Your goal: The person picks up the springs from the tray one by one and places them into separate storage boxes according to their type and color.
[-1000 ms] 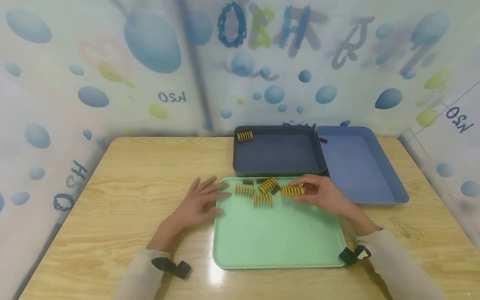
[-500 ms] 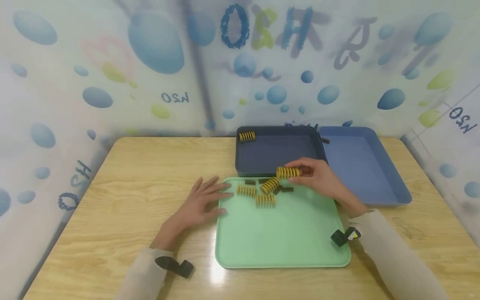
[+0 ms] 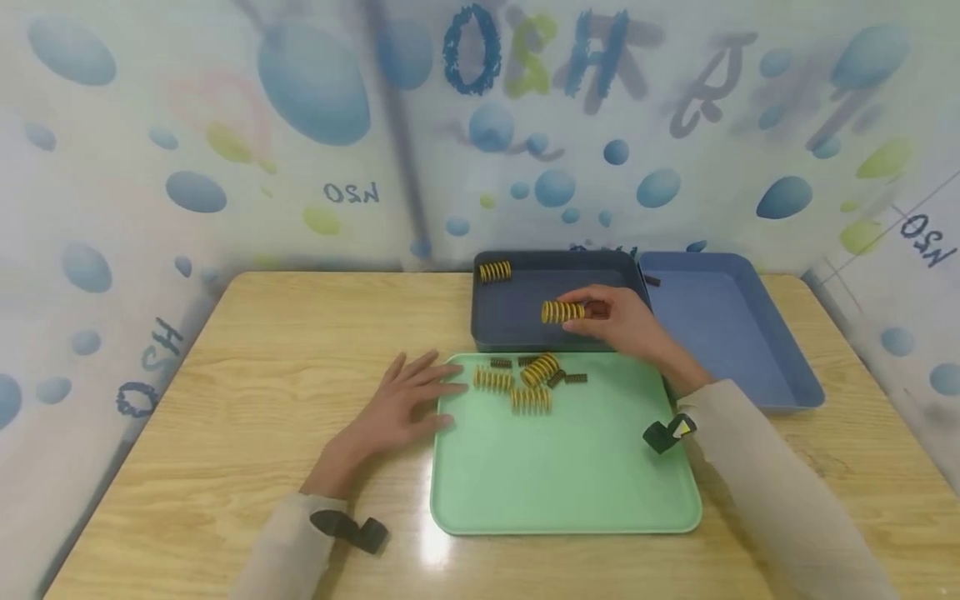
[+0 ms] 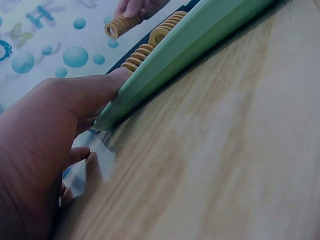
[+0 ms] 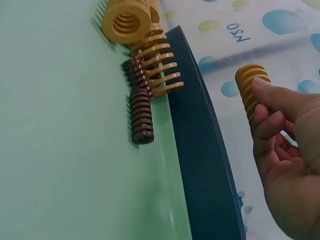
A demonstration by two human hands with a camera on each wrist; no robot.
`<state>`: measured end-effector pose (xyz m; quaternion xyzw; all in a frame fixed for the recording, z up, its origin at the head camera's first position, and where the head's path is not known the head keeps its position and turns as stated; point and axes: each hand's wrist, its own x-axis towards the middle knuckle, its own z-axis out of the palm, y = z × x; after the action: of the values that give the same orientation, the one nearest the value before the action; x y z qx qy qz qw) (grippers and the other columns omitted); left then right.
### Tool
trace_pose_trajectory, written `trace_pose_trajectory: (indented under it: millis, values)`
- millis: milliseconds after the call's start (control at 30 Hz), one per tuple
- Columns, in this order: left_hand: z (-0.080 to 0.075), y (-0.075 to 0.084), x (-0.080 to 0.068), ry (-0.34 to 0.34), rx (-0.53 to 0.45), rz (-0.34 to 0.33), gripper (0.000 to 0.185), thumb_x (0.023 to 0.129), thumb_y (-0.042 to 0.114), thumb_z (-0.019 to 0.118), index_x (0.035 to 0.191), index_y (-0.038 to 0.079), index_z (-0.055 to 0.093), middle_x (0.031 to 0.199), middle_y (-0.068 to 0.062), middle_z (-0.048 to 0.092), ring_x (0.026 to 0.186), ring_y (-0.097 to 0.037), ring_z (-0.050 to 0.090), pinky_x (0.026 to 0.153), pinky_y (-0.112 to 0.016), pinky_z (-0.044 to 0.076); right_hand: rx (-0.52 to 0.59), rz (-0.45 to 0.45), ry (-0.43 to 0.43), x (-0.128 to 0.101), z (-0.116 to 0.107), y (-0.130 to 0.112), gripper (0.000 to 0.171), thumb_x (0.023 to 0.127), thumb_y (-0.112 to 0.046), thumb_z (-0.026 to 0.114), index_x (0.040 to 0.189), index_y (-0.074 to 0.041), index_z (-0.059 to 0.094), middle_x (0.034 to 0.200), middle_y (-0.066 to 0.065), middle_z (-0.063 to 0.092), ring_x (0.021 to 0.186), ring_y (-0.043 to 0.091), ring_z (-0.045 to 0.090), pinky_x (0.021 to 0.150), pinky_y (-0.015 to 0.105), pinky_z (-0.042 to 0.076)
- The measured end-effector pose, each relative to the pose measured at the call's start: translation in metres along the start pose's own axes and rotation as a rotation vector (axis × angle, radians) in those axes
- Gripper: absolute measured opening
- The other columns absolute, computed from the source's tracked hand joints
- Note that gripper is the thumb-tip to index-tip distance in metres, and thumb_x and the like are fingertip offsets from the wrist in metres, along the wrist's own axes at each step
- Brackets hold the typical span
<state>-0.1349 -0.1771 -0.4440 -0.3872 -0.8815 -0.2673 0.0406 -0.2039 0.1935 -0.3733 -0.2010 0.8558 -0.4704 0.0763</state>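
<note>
While the person's left hand lies at the left edge of the green tray, the right hand holds a yellow coil spring over the dark navy tray. The right grip is a pinch: thumb and fingers are clamped on one end of that spring, and its other end projects free toward the left. The left and right wrist views both show the held spring raised, with the printed wall behind it. The left hand grips no spring; its fingers are spread apart and nearly straight, some reaching over the green tray's rim, and in the left wrist view one digit rests on that rim.

Grouped near the far edge of the green tray are three further yellow springs: a thick diagonal spring, and two with wider gaps between the coils, a rear open-coil spring and a front open-coil spring. Four small dark brown springs lie close about them. One yellow spring lies in the far left corner of the navy tray. A small dark spring lies in the far left corner of the light blue tray, which stands just right of the navy tray. All three trays rest on a wood-grain table. A black wrist device is worn at the left sleeve, another at the right.
</note>
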Motion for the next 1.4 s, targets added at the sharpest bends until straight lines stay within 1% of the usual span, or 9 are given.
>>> trace_pose_trajectory:
  millis: [67,133,300,400,533,667,867,1200,1400]
  values:
    - [0.000,0.000,0.000,0.004,-0.002,0.006,0.044,0.092,0.041,0.058,0.132,0.021,0.059,0.145,-0.001,0.046,0.140,-0.037,0.024,0.108,-0.065,0.002,-0.005,0.014,-0.003,0.005,0.000,0.002,0.041,0.086,-0.038,0.071,0.124,-0.025,0.063,0.089,0.007,0.064,0.069,0.039,0.053,0.052,0.034,0.041]
    - [0.000,-0.001,0.000,0.007,-0.002,0.011,0.044,0.092,0.041,0.059,0.131,0.020,0.059,0.144,-0.001,0.046,0.140,-0.037,0.024,0.108,-0.065,0.003,-0.006,0.023,-0.004,0.009,-0.001,0.002,0.042,0.085,-0.040,0.071,0.124,-0.026,0.063,0.089,0.007,0.065,0.071,0.038,0.054,0.053,0.035,0.041]
    - [0.001,-0.001,0.001,0.008,0.001,0.016,0.045,0.092,0.042,0.059,0.131,0.021,0.060,0.144,-0.001,0.046,0.139,-0.038,0.024,0.108,-0.066,0.003,-0.032,0.040,-0.010,0.019,-0.003,0.005,0.042,0.083,-0.042,0.072,0.122,-0.029,0.063,0.092,0.002,0.064,0.074,0.030,0.057,0.057,0.038,0.043]
    - [0.001,-0.002,0.000,0.013,0.007,0.016,0.045,0.092,0.042,0.059,0.131,0.021,0.060,0.145,0.000,0.046,0.139,-0.038,0.024,0.108,-0.065,0.003,-0.033,0.053,-0.010,0.026,-0.003,0.005,0.041,0.083,-0.042,0.072,0.122,-0.030,0.064,0.095,0.002,0.064,0.076,0.030,0.057,0.059,0.039,0.042]
    - [0.000,-0.004,0.000,0.014,0.013,0.011,0.045,0.092,0.042,0.059,0.131,0.022,0.060,0.145,0.001,0.046,0.140,-0.037,0.024,0.108,-0.065,0.002,-0.040,0.081,-0.008,0.036,-0.003,0.005,0.042,0.084,-0.042,0.072,0.123,-0.029,0.063,0.107,0.000,0.063,0.082,0.026,0.058,0.063,0.040,0.045]
    - [0.001,-0.004,0.000,0.007,0.012,0.007,0.045,0.092,0.042,0.059,0.131,0.022,0.059,0.145,0.001,0.045,0.140,-0.036,0.024,0.108,-0.064,0.002,-0.076,0.111,-0.014,0.044,-0.003,0.008,0.044,0.085,-0.042,0.071,0.126,-0.027,0.062,0.112,-0.001,0.061,0.086,0.022,0.059,0.068,0.040,0.047]
    - [0.002,-0.003,0.001,0.010,0.003,0.016,0.044,0.092,0.040,0.060,0.131,0.021,0.060,0.145,0.000,0.046,0.139,-0.038,0.024,0.108,-0.065,0.003,-0.099,0.128,-0.022,0.055,-0.002,0.019,0.043,0.088,-0.039,0.069,0.128,-0.025,0.061,0.111,0.000,0.061,0.085,0.021,0.058,0.069,0.040,0.047]
    - [0.000,-0.004,0.002,0.011,0.007,0.008,0.045,0.092,0.042,0.059,0.132,0.022,0.059,0.146,0.000,0.045,0.141,-0.036,0.022,0.109,-0.064,0.001,-0.119,0.140,-0.020,0.075,0.004,0.027,0.040,0.090,-0.033,0.067,0.128,-0.022,0.061,0.125,0.001,0.057,0.092,0.021,0.060,0.074,0.042,0.050]
    - [0.001,-0.003,0.001,0.001,-0.003,-0.005,0.045,0.092,0.043,0.059,0.132,0.023,0.059,0.146,0.001,0.044,0.141,-0.035,0.021,0.109,-0.063,0.000,-0.122,0.158,-0.006,0.081,0.011,0.030,0.038,0.091,-0.029,0.067,0.128,-0.020,0.061,0.126,0.003,0.057,0.093,0.021,0.061,0.074,0.042,0.051]
